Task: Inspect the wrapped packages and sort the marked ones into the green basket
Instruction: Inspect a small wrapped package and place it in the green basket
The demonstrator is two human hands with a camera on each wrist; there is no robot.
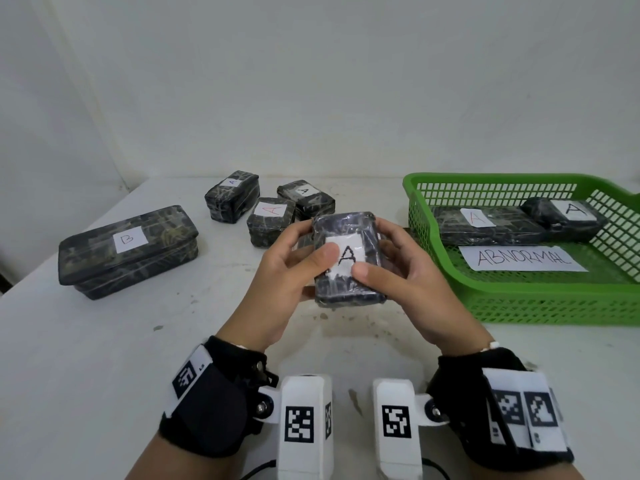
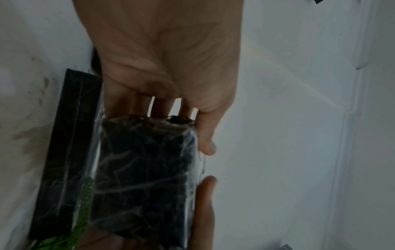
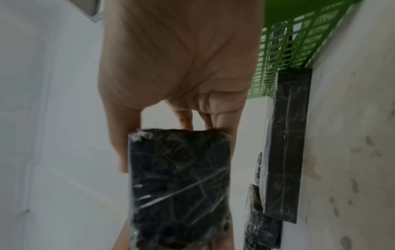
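Both hands hold a dark plastic-wrapped package (image 1: 348, 233) up above the table, its white label with a black "A" facing me. My left hand (image 1: 298, 261) grips its left side, thumb on the label. My right hand (image 1: 388, 265) grips the right side, thumb at the label's lower edge. The left wrist view shows the package (image 2: 147, 177) from its side with fingers behind it; the right wrist view shows the package (image 3: 181, 182) likewise. The green basket (image 1: 519, 303) stands at the right, holding two wrapped packages labelled "A" (image 1: 485, 223) (image 1: 568, 213) and an "ABNORMAL" sheet (image 1: 523, 258).
On the white table lie a long wrapped package labelled "B" (image 1: 128, 251) at the left and three smaller ones labelled "A" (image 1: 232, 197) (image 1: 272, 220) (image 1: 306, 199) behind my hands. A white wall rises behind the table. The basket wall (image 3: 288, 50) is close to my right hand.
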